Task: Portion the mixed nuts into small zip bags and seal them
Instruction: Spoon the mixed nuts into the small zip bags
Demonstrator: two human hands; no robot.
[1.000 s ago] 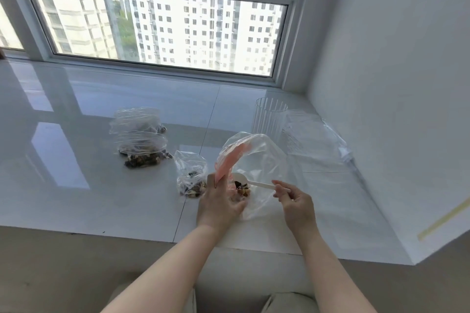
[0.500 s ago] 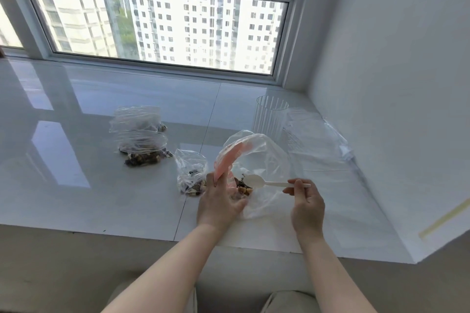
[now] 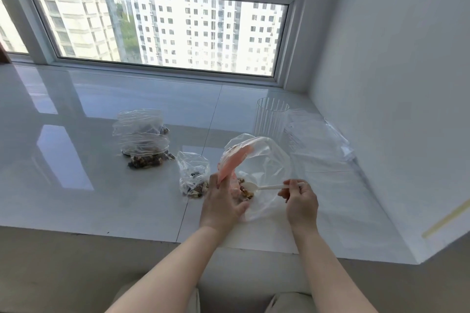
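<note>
Large clear bag (image 3: 269, 160) stood open on the glossy white tabletop (image 3: 76, 160), near its front edge, its mouth gaping toward the person. A pink strip ran along the raised lip. The film was crumpled and mostly slack; only a small heap of mixed nuts (image 3: 245, 192) lay at the bottom, browns and tans with a red piece or two.

Left hand (image 3: 223, 204) gripped the near lip of the large bag, fingers curled round the pink edge and holding it up. Right hand (image 3: 301, 202) pinched the handle of a white plastic spoon (image 3: 264, 187), fingers curled on it. The spoon's bowl sat inside the bag, just above the nuts; whether it carried any could not be told.

Just left of the large bag stood a small zip bag (image 3: 193, 175), upright and crumpled, a little heap of nuts in its base. Farther left and back lay a pile of filled small bags (image 3: 143, 140), dark nuts showing through.

Behind the large bag stood a ribbed clear cup (image 3: 270, 117). To its right, a stack of flat empty bags (image 3: 318, 142) lay by the wall.
</note>
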